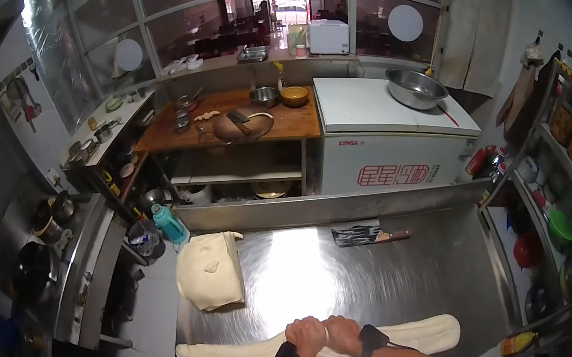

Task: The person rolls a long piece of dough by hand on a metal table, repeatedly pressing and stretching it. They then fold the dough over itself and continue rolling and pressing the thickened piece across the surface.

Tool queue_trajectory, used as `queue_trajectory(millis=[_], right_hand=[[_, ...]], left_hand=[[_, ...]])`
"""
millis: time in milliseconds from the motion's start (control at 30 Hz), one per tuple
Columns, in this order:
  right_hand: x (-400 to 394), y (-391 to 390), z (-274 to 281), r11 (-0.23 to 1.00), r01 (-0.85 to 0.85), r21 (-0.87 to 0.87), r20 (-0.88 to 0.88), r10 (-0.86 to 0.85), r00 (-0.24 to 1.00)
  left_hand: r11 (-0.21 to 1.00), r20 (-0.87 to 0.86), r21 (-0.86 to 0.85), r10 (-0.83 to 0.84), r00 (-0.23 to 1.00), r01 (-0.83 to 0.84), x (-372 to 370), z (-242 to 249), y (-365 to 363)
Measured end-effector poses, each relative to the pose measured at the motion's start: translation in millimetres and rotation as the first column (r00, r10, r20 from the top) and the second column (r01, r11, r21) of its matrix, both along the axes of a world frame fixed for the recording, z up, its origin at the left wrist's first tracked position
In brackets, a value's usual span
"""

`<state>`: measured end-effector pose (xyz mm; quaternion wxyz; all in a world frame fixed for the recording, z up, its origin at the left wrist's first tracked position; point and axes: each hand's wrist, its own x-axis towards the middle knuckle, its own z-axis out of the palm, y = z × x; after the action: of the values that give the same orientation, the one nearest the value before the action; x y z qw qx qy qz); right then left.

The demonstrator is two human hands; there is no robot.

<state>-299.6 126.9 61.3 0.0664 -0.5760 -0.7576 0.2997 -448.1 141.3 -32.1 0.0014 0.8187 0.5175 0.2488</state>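
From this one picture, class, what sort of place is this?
Most likely a restaurant kitchen: both hands press a long roll of dough on a steel table, with a cleaver and a chest freezer beyond.

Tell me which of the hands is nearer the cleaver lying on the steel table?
The right hand. The cleaver lies farther back on the table and to the right; the left hand grips the dough roll beside the right, slightly farther away.

Both hands (pixel 325 337) grip the dough roll (pixel 418 333).
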Motion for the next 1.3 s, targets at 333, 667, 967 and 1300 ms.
queue_trajectory(millis=[333, 667, 967, 1300], right_hand=[[-7.9, -85.7, 36.5, 0.963, 0.002, 0.27, -0.253, 0.069, 0.965], [-20.9, -41.8, 8.8, 0.997, 0.056, 0.058, 0.101, -0.062, 0.993], [-14.3, -10.0, -0.7, 0.962, 0.272, 0.012, -0.01, -0.272, 0.962], [-22.6, -78.4, -4.1, 0.916, 0.144, 0.375, -0.05, -0.135, 0.99]], left_hand=[[0.975, 0.217, -0.034, -0.207, 0.954, 0.219, -30.8, 83.7, -78.3], [0.995, -0.031, -0.101, 0.006, 1.0, -0.009, -8.3, 53.9, -28.5], [0.964, -0.038, -0.261, 0.039, 0.998, -0.048, 7.8, 22.3, 15.7], [0.894, 0.464, -0.051, 0.416, 0.782, -0.445, -171.0, 72.7, -55.1]])
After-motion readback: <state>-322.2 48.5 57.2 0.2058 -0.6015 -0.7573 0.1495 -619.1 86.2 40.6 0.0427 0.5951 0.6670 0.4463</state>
